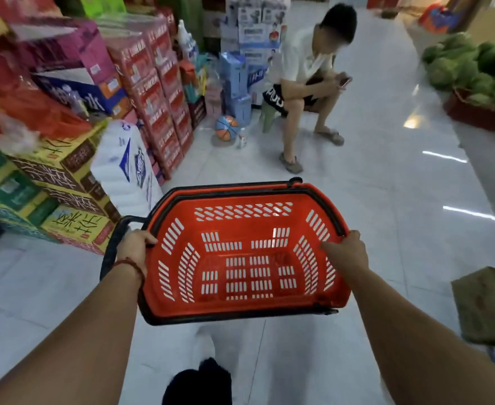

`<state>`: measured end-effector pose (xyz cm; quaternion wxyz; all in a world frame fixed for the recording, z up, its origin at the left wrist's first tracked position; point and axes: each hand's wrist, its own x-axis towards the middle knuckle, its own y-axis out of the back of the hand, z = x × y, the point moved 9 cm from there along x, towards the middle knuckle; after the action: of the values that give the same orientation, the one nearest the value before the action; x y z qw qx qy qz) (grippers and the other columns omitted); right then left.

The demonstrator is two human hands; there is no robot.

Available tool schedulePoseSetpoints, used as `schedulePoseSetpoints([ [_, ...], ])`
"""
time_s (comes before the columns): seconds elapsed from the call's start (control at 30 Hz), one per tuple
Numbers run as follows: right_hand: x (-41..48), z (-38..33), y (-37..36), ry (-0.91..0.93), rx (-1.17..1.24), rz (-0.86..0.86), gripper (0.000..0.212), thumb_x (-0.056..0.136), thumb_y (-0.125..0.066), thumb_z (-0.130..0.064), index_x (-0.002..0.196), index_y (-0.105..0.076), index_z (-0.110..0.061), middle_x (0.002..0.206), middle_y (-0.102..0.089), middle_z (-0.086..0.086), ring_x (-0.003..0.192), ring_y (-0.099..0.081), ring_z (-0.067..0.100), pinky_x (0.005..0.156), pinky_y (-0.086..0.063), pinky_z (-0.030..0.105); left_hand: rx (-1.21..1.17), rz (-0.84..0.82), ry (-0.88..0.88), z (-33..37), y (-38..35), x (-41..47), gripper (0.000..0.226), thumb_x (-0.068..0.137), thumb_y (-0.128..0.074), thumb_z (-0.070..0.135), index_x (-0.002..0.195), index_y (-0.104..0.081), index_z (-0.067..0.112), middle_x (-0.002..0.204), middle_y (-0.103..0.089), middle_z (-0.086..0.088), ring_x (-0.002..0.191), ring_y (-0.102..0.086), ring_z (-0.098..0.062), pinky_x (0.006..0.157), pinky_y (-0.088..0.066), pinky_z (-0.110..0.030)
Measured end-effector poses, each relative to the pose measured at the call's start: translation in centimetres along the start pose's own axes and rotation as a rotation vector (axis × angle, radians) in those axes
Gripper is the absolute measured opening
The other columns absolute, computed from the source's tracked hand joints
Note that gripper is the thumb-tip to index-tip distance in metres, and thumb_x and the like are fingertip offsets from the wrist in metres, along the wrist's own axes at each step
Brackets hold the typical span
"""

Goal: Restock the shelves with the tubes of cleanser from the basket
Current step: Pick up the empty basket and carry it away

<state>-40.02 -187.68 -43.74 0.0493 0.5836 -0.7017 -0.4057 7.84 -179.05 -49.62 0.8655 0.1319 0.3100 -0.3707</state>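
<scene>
Stacked cartons (pixel 59 51) left blurred; cardboard box (pixel 486 305) cut by rt edge.

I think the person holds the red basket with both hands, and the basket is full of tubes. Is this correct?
Not quite. The left hand and the right hand do hold the red basket by its sides, but the basket is empty, not full. The head view shows only its bare slotted bottom, with no tubes inside.

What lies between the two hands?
The head view shows the red basket, empty, its side rims held by the left hand and right hand.
</scene>
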Motion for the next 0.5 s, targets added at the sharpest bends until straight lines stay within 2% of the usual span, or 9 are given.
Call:
schedulePoseSetpoints([
  [0.1, 8.3, -5.7, -4.8, -0.007, 0.010, -0.036, 0.067, 0.081, -0.073, -0.035, 0.134, -0.040, -0.009, 0.125, -0.060, 0.017, 0.103, -0.066, 0.040, 0.090, -0.057, 0.056, 0.021, -0.004, 0.019, 3.4, -3.3, 11.1, 0.058, 0.037, -0.059, 0.010, 0.094, -0.067, 0.001, 0.101, -0.070, -0.026, 0.082, -0.067, -0.042, 0.082, -0.056, -0.058],
  [0.23, 18.9, -13.5, -10.1, -0.060, -0.010, -0.020, 0.071, 0.071, -0.069, -0.038, 0.130, -0.041, -0.010, 0.120, -0.060, 0.016, 0.098, -0.066, 0.039, 0.086, -0.058, 0.055, 0.080, -0.033, 0.044, 10.1, -9.4, 23.0, 0.053, 0.039, -0.058, 0.011, 0.090, -0.065, -0.001, 0.097, -0.067, -0.028, 0.073, -0.064, -0.039, 0.078, -0.056, -0.052],
  [0.3, 22.9, -17.3, -11.9, -0.098, -0.004, -0.012, 0.072, 0.070, -0.068, -0.040, 0.130, -0.041, -0.011, 0.119, -0.060, 0.015, 0.097, -0.067, 0.038, 0.085, -0.059, 0.055, 0.104, -0.053, 0.033, 13.5, -11.7, 30.5, 0.067, 0.030, -0.065, 0.016, 0.094, -0.067, -0.001, 0.098, -0.068, -0.029, 0.077, -0.066, -0.040, 0.082, -0.057, -0.057],
  [0.37, 26.9, -21.3, -13.0, -0.129, 0.007, 0.002, 0.070, 0.073, -0.070, -0.039, 0.130, -0.041, -0.010, 0.120, -0.060, 0.016, 0.098, -0.067, 0.039, 0.087, -0.058, 0.056, 0.180, -0.094, 0.028, 17.1, -14.3, 37.0, 0.079, 0.012, -0.072, 0.027, 0.087, -0.073, 0.004, 0.098, -0.070, -0.030, 0.085, -0.068, -0.047, 0.087, -0.054, -0.065],
  [0.43, 30.6, -25.3, -13.9, -0.142, 0.024, 0.016, 0.071, 0.075, -0.073, -0.038, 0.132, -0.041, -0.010, 0.121, -0.060, 0.017, 0.100, -0.066, 0.039, 0.088, -0.057, 0.056, 0.219, -0.097, -0.009, 20.9, -17.1, 42.0, 0.066, 0.008, -0.072, 0.030, 0.071, -0.070, 0.010, 0.094, -0.068, -0.032, 0.087, -0.067, -0.049, 0.088, -0.053, -0.067],
  [0.5, 34.9, -28.5, -15.4, -0.161, 0.039, 0.011, 0.070, 0.077, -0.076, -0.035, 0.133, -0.041, -0.010, 0.122, -0.060, 0.017, 0.100, -0.066, 0.039, 0.088, -0.057, 0.054, 0.223, -0.064, 0.011, 25.2, -20.3, 44.2, 0.056, 0.013, -0.071, 0.027, 0.066, -0.068, 0.010, 0.087, -0.068, -0.027, 0.079, -0.066, -0.043, 0.084, -0.056, -0.063],
])
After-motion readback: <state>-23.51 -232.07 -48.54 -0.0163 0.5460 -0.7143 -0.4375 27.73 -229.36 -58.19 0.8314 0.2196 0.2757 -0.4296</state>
